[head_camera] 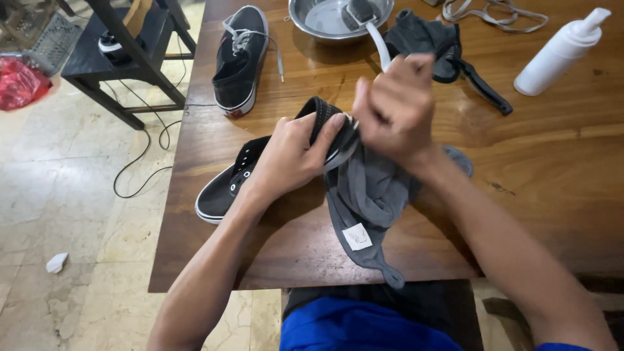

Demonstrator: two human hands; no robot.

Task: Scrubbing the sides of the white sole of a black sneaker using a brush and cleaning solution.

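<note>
A black low sneaker with a white sole (pixel 224 188) lies on its side near the front left of the wooden table (pixel 539 162). My left hand (pixel 289 156) grips its heel end, thumb over the rim. My right hand (pixel 396 107) is closed on a grey cloth (pixel 367 195) and presses it against the heel, next to my left thumb. The cloth hangs down toward the table's front edge and carries a small white tag.
A second black sneaker (pixel 240 58) with white laces lies farther back. Behind it stand a metal bowl (pixel 318 19) holding a brush, a dark cloth (pixel 422 39), loose laces (pixel 494 13) and a white pump bottle (pixel 562 52). A black stool (pixel 123 58) and cable are on the floor, left.
</note>
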